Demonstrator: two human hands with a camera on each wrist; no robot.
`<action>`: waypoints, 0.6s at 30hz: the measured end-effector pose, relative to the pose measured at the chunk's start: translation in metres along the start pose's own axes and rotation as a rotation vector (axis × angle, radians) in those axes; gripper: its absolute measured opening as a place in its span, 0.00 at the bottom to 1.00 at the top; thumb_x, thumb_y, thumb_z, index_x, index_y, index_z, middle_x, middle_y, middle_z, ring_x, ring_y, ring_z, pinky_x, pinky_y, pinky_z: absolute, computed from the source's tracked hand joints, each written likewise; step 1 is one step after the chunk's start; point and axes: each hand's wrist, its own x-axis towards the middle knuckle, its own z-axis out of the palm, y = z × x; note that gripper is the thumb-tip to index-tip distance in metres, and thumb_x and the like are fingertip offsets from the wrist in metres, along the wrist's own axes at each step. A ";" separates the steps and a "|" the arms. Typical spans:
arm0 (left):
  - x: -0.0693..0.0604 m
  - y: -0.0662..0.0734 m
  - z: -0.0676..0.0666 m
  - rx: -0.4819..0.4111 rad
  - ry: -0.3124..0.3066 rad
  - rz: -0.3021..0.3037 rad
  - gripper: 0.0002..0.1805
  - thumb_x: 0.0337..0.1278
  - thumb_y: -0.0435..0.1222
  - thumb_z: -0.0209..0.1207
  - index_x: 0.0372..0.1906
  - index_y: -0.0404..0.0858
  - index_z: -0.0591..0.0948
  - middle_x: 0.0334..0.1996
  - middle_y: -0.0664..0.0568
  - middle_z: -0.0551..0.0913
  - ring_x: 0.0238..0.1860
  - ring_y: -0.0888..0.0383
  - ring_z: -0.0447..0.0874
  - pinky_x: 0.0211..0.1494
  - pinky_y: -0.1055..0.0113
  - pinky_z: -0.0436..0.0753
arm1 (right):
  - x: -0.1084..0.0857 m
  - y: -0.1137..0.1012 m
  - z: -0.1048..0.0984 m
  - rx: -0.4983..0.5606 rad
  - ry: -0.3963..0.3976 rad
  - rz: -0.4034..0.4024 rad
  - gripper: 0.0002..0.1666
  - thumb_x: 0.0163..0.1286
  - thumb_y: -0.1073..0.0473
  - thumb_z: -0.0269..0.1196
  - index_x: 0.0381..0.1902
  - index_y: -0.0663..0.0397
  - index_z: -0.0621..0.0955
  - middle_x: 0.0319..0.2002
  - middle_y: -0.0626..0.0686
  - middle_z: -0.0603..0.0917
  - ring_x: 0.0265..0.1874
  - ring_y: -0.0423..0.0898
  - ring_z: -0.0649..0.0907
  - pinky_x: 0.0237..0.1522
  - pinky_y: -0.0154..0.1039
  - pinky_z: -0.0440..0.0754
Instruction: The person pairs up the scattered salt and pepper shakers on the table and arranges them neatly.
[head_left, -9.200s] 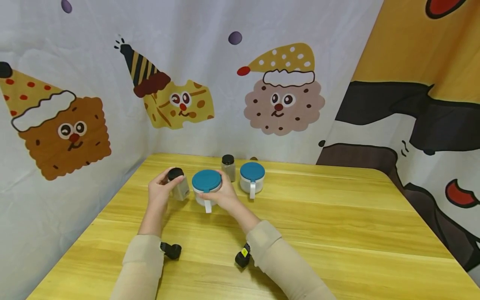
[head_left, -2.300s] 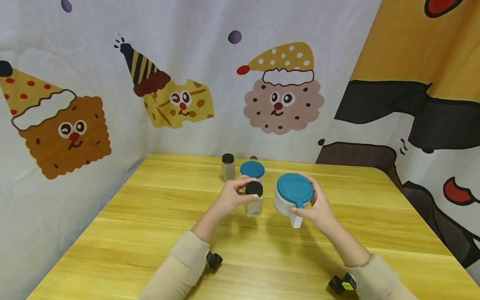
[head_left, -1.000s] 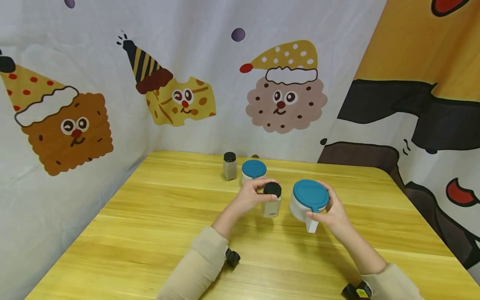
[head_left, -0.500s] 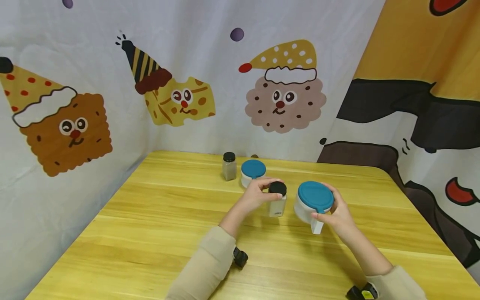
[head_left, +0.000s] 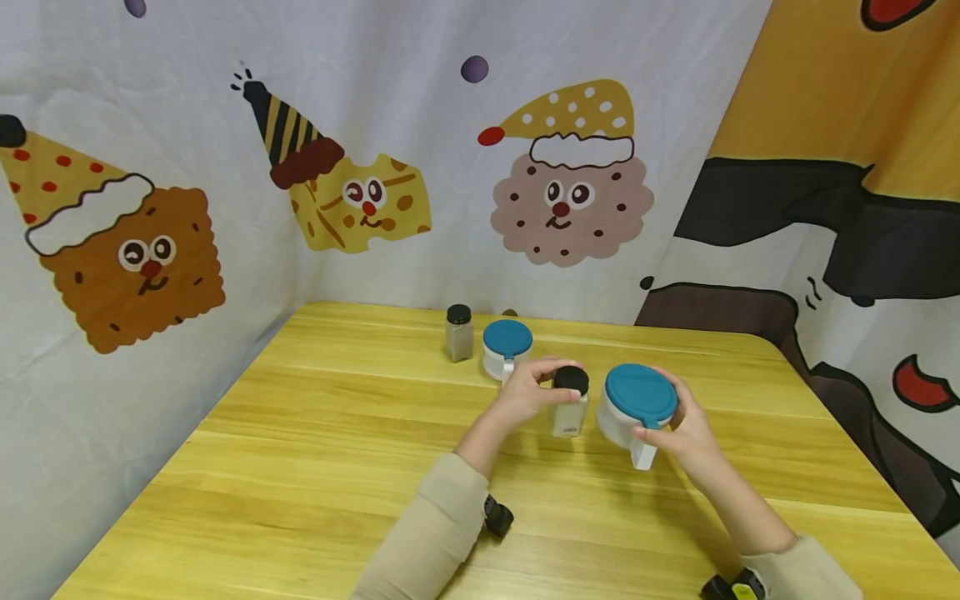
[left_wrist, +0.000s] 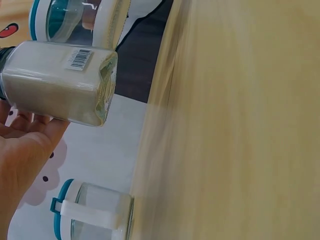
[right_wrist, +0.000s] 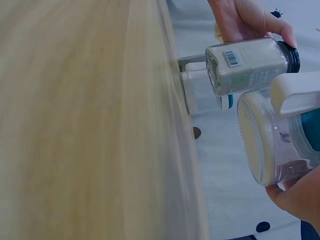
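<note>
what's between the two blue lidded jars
In the head view, the left hand and the bottle it holds show between them.

The table (head_left: 285,475) in front of me is yellow wood, streaked with paler and darker grain. At mid-frame, the near jar (head_left: 637,403) and far jar (head_left: 506,350) have blue lids (head_left: 641,392) and white handles (head_left: 642,454); the near bottle (head_left: 572,412) and far bottle (head_left: 459,340), black caps (head_left: 570,379). The sleeves (head_left: 431,529) are plain beige. The cloth (head_left: 457,217) is white, printed at left with a brown biscuit (head_left: 142,271) in a red-dotted yellow hat (head_left: 71,171), with golden orange and black at right.
</note>
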 end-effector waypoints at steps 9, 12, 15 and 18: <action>0.003 -0.001 0.012 -0.032 -0.006 -0.010 0.20 0.53 0.27 0.67 0.53 0.34 0.82 0.52 0.52 0.81 0.49 0.59 0.77 0.51 0.64 0.76 | -0.005 0.002 -0.011 0.023 0.007 -0.012 0.51 0.49 0.81 0.66 0.70 0.59 0.60 0.53 0.38 0.74 0.51 0.35 0.74 0.50 0.24 0.66; 0.004 -0.001 0.017 -0.046 -0.005 -0.012 0.20 0.52 0.27 0.67 0.53 0.33 0.82 0.53 0.52 0.81 0.49 0.60 0.77 0.51 0.65 0.75 | -0.006 0.002 -0.014 0.023 0.006 -0.014 0.51 0.49 0.81 0.65 0.70 0.59 0.60 0.54 0.38 0.74 0.51 0.34 0.74 0.50 0.24 0.65; 0.005 -0.002 0.021 -0.067 -0.004 -0.004 0.19 0.52 0.27 0.67 0.52 0.32 0.82 0.52 0.49 0.81 0.48 0.60 0.78 0.50 0.66 0.76 | -0.007 0.004 -0.018 0.026 0.006 -0.013 0.51 0.49 0.81 0.65 0.70 0.58 0.60 0.54 0.37 0.74 0.51 0.34 0.74 0.49 0.24 0.66; 0.007 -0.004 0.025 -0.080 -0.002 0.005 0.19 0.52 0.26 0.67 0.52 0.32 0.82 0.52 0.47 0.81 0.48 0.61 0.78 0.50 0.66 0.76 | -0.007 0.006 -0.022 0.032 0.007 -0.012 0.51 0.49 0.81 0.65 0.70 0.59 0.60 0.53 0.37 0.75 0.51 0.34 0.75 0.49 0.24 0.67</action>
